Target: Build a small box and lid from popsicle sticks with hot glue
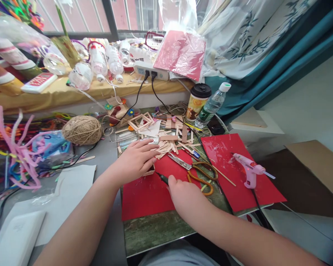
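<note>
Red paper sheet [147,197] is lying flat on the green table [155,231], and both hands are resting on it. The left hand [135,160] is sitting at the far edge of the red sheet with its fingers spread out flat, pressing on a small wooden stick piece [149,172] under the palm. Its fingertips are touching the pile of pale wooden craft sticks [169,142] just past the sheet. The right hand [184,195] is lying on the right side of the red sheet. Its fingers are curled in and pinching a thin dark green pen-like tool [163,179], whose tip is poking out toward the left hand. Just right of the sheet, the scissors with orange handles [195,171] are lying shut. Farther right of the sheet, a pink glue gun [249,171] is standing on a second red paper sheet [238,184]. A round ball of brown string [82,130] is sitting well to the left of the sheet.
</note>
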A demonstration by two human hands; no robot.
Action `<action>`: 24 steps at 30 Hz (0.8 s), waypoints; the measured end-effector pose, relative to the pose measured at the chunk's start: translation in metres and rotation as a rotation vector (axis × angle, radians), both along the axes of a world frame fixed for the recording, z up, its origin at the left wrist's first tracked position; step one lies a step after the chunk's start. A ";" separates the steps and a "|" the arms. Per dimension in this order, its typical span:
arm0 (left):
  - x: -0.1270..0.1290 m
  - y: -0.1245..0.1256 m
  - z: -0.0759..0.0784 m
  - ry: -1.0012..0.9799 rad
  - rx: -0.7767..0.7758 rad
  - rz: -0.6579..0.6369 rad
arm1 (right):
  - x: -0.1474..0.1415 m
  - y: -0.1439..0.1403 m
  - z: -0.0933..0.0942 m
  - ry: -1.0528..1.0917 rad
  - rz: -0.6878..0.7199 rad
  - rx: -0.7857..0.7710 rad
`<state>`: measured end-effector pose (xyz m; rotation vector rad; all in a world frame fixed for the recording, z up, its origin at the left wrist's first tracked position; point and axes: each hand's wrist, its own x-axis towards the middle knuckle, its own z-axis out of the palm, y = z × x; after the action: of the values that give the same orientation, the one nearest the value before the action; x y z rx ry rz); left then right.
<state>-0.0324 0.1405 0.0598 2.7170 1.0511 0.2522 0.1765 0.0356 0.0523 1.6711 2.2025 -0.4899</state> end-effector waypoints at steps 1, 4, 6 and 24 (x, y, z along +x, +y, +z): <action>0.000 0.000 0.000 0.001 0.000 0.001 | 0.000 -0.004 -0.005 0.003 -0.010 0.034; -0.001 0.000 -0.001 -0.005 -0.003 0.000 | 0.004 -0.010 -0.016 0.058 -0.050 0.098; -0.001 0.000 -0.001 -0.007 -0.004 0.002 | 0.009 -0.009 -0.019 0.164 -0.091 0.115; 0.002 -0.001 0.002 0.039 0.006 0.015 | -0.003 0.030 0.064 -0.041 0.107 -0.142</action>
<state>-0.0307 0.1392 0.0617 2.7308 1.0827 0.2056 0.1738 0.0658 0.1159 1.4697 2.1605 -0.5643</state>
